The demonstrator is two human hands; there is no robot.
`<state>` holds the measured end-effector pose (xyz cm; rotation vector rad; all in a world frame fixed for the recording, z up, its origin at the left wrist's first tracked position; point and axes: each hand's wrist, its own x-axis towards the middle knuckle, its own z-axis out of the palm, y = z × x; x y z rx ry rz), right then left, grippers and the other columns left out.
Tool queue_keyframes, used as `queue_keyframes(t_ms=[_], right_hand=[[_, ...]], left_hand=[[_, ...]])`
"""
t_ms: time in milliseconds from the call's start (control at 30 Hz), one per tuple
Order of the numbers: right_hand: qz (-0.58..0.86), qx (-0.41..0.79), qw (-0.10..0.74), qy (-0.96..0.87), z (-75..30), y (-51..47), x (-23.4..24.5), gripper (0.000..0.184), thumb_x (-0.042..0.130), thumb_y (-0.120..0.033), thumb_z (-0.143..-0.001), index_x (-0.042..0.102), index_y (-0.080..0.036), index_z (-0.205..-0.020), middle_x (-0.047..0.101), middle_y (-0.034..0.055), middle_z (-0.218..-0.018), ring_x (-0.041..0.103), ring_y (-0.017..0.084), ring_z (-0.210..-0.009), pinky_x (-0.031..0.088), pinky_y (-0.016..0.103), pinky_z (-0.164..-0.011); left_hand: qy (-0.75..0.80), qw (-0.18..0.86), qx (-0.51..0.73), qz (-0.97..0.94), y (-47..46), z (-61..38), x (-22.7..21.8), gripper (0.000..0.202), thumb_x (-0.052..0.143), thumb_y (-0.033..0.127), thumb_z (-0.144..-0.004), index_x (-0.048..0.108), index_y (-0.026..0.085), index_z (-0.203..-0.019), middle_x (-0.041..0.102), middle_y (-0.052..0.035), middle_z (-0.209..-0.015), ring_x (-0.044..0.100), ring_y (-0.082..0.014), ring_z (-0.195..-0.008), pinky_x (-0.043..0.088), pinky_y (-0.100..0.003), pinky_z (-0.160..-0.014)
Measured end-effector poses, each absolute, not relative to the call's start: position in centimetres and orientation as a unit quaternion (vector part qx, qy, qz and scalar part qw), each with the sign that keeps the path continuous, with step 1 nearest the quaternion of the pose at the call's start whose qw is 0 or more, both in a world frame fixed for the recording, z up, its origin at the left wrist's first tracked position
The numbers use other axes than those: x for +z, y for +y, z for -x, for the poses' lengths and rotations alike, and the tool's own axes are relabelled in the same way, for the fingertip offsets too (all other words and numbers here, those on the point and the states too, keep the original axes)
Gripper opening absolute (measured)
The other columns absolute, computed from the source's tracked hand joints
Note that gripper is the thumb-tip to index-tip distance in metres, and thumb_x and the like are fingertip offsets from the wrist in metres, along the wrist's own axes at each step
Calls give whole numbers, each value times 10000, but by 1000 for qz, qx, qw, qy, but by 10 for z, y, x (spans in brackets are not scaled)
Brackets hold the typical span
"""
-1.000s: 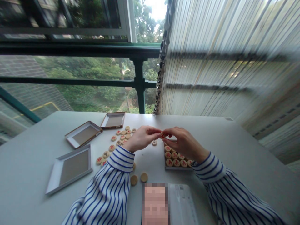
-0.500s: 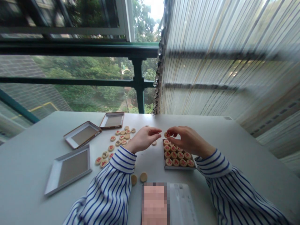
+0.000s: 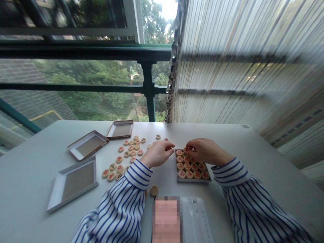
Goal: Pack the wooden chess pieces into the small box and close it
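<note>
String curtain (image 3: 227,44): hangs on the right, beyond the table's far edge.
White table (image 3: 240,189): bears everything that the hands work among.
Three trays (image 3: 78,180): lie open on the left side, the pale one nearest, two brown-edged ones behind it.
Box (image 3: 193,181): sits right of centre, filled with rows of round pieces marked in red, faces up.
Right hand (image 3: 210,152): reaches over the box's far edge, thumb and fingers pinched together.
Left hand (image 3: 157,155): hovers between the box and the scatter, thumb and forefinger a narrow gap apart.
Loose pieces (image 3: 120,159): spread between the trays and the left hand, some faces red, a few black.
Pinched piece (image 3: 186,149): seems held in the right fingertips at the far row, though they mostly cover it.
</note>
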<state>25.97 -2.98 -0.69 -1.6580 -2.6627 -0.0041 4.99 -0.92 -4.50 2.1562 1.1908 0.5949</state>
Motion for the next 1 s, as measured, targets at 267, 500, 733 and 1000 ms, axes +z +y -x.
queue_keyframes(t_ms=[267,500,733,1000], right_hand=[[530,8,-35,-847,-259,-28,-10,271,429,-372,-787,647,-244,-887,670,48,-822,598,188,-732,367,260,-569],[533,16,-44,-845,-259,-27,-12,269,428,-375,-791,645,-251,-892,672,49,-840,602,191,-753,382,262,-586],[531,24,-44,-846,-259,-28,-10,264,429,-375,-792,647,-252,-874,671,43,-827,600,188,-746,372,261,-578],[533,51,-47,-843,-259,-27,-9,261,440,-368,-791,655,-243,-872,670,44,-819,594,171,-727,354,247,-561]], left_hand=[[440,277,203,-830,-16,-55,-36,349,445,305,-783,623,143,-1036,683,-80,-914,624,-164,-829,461,-254,-737],[435,238,191,-847,-21,-59,-33,329,427,247,-779,632,175,-1026,691,-60,-875,621,-168,-816,456,-253,-722],[435,238,178,-850,-24,-59,-28,331,412,236,-788,636,210,-1032,690,-49,-889,613,-170,-840,448,-251,-737],[446,228,163,-850,-25,-61,-27,328,406,228,-793,638,198,-1023,678,-61,-949,601,-181,-899,441,-262,-785]])
